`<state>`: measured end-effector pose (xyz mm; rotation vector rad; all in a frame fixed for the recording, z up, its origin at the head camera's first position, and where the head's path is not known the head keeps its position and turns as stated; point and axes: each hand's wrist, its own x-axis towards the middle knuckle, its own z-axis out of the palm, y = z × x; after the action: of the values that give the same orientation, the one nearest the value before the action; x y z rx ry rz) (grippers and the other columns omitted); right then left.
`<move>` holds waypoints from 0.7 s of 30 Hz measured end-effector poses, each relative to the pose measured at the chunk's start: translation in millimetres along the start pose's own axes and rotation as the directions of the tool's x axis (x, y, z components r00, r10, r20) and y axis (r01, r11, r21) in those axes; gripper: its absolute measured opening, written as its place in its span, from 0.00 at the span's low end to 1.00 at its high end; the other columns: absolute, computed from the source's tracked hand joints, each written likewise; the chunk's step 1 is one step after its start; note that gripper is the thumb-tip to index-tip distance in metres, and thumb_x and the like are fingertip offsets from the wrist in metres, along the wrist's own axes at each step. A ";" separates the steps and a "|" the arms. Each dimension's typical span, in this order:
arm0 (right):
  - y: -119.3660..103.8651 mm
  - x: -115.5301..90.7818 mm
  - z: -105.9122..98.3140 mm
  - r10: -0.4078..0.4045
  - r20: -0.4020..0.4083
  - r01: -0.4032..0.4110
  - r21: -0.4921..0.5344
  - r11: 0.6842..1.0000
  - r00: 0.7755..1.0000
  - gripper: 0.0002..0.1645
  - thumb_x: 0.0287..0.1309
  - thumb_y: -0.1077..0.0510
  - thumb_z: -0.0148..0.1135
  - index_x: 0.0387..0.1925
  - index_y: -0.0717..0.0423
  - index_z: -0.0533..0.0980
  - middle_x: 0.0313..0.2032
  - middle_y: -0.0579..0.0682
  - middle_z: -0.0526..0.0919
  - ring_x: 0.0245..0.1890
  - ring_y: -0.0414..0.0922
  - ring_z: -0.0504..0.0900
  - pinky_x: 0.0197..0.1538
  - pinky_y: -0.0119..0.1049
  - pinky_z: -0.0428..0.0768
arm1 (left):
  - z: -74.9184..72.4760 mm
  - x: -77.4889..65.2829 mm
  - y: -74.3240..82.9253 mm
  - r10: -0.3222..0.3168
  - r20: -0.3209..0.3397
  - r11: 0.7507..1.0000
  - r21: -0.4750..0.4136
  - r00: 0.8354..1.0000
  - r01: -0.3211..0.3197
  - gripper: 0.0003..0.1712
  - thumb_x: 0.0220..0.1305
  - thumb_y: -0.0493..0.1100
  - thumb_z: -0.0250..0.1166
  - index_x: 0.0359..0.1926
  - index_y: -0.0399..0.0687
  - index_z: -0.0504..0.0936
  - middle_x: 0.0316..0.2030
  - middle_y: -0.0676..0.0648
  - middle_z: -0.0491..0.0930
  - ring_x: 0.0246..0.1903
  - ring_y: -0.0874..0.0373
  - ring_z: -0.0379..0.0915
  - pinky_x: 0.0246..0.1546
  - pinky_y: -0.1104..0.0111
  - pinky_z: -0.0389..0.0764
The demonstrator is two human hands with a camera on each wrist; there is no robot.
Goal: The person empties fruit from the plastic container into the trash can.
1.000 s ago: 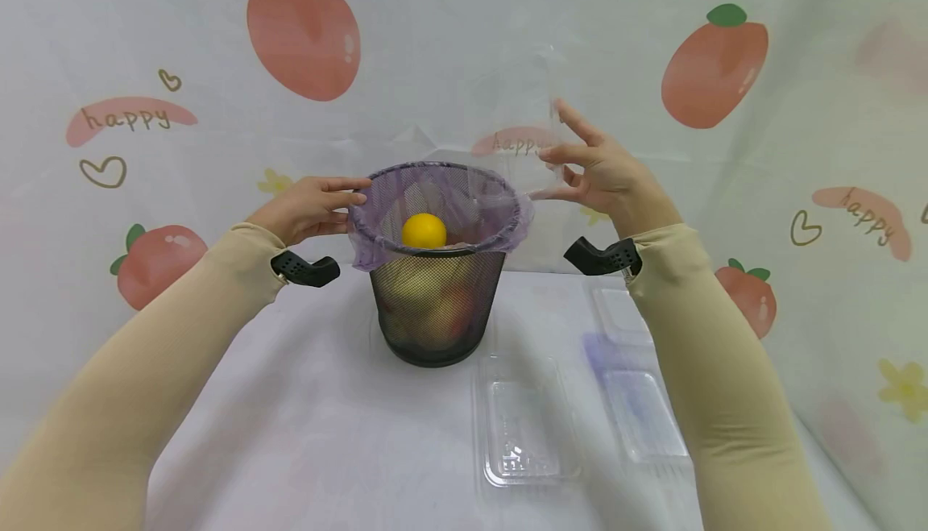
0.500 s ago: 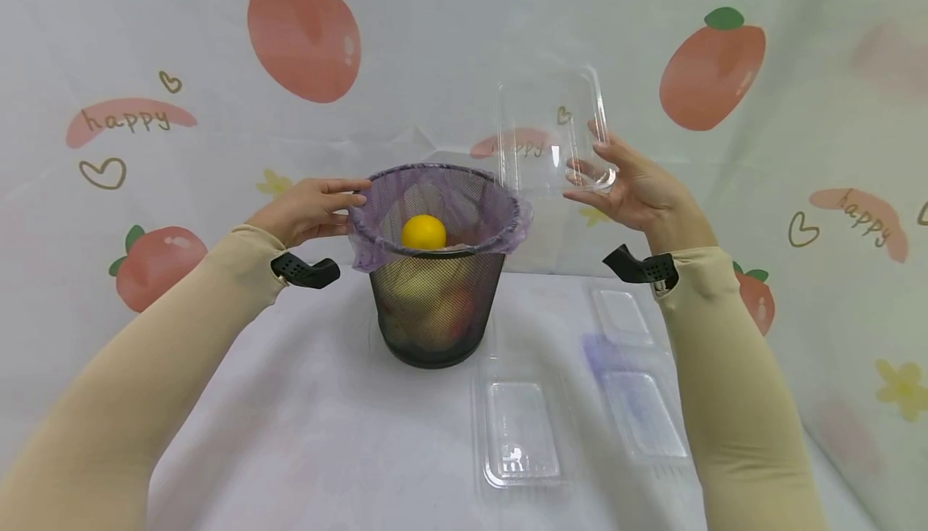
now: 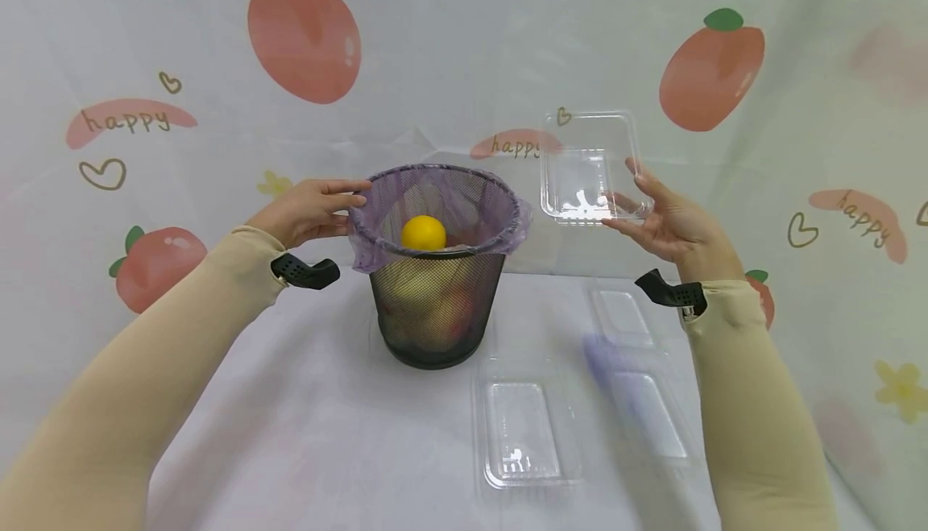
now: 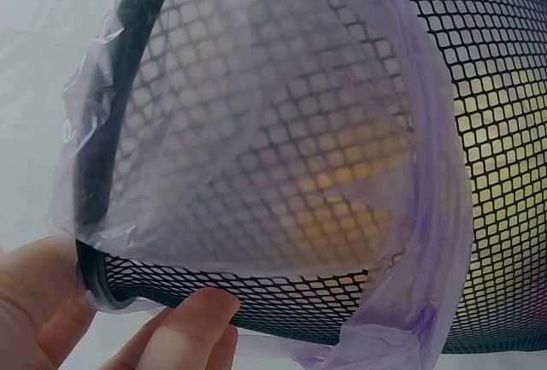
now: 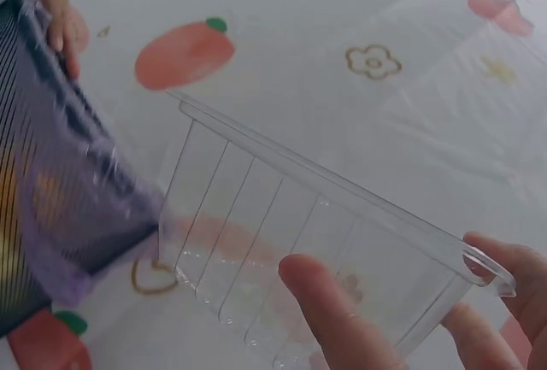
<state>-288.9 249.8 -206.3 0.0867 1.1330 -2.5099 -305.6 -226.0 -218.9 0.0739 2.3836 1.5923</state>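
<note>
My left hand point(image 3: 308, 207) grips the rim of a black mesh bin point(image 3: 428, 358) at its left side. A purple plastic bag point(image 3: 373, 253) lines the bin and folds over the rim. Inside, an orange point(image 3: 424, 233) rests on top of other fruit, which shows only dimly through the mesh. To the right of the bin my right hand point(image 3: 677, 221) holds a clear plastic container point(image 3: 590, 168) in the air. In the right wrist view, thumb and fingers pinch the ribbed container point(image 5: 256, 199) by its right end, clear of the bin.
A clear container point(image 3: 522, 426) lies on the white table in front of the bin. More clear containers point(image 3: 652, 414) lie to the right, partly near my right forearm, with a bluish-purple patch point(image 3: 605, 362) among them. A printed cloth point(image 3: 435, 47) hangs behind.
My right hand has carried the clear container rightwards and down, away from the bin's rim, and the container has tilted. My left hand and the bin stay put.
</note>
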 end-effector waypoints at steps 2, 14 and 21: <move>1.3 -0.1 -9.8 0.006 -0.026 -0.006 -0.009 1.000 1.000 0.21 0.65 0.60 0.59 0.56 0.36 0.80 0.75 0.45 0.45 0.74 0.43 0.52 0.55 0.49 0.79 | -0.2 0.2 -0.6 0.000 -0.001 1.000 0.001 1.000 0.000 0.31 0.71 0.49 0.57 0.73 0.56 0.62 0.58 0.51 0.64 0.25 0.66 0.65 0.38 0.79 0.81; 33.1 11.5 -61.3 0.071 -0.051 -0.077 -0.118 0.990 0.996 0.16 0.69 0.61 0.53 0.43 0.41 0.84 0.75 0.47 0.26 0.76 0.51 0.34 0.54 0.48 0.81 | 0.0 0.1 -0.8 -0.004 -0.002 1.000 -0.002 1.000 0.004 0.31 0.71 0.49 0.57 0.73 0.56 0.62 0.59 0.51 0.64 0.27 0.66 0.68 0.38 0.79 0.81; 64.8 27.0 -78.0 0.109 -0.108 -0.141 -0.349 0.926 0.988 0.37 0.71 0.59 0.50 0.75 0.34 0.52 0.75 0.55 0.27 0.74 0.58 0.36 0.53 0.44 0.82 | 0.2 0.2 -0.5 -0.005 0.000 1.000 -0.008 1.000 0.005 0.31 0.71 0.49 0.58 0.73 0.56 0.62 0.58 0.51 0.64 0.26 0.66 0.67 0.38 0.79 0.81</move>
<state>-297.7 259.6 -310.4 0.1647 1.5485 -2.1695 -305.6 -226.0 -219.4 0.0656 2.3755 1.5998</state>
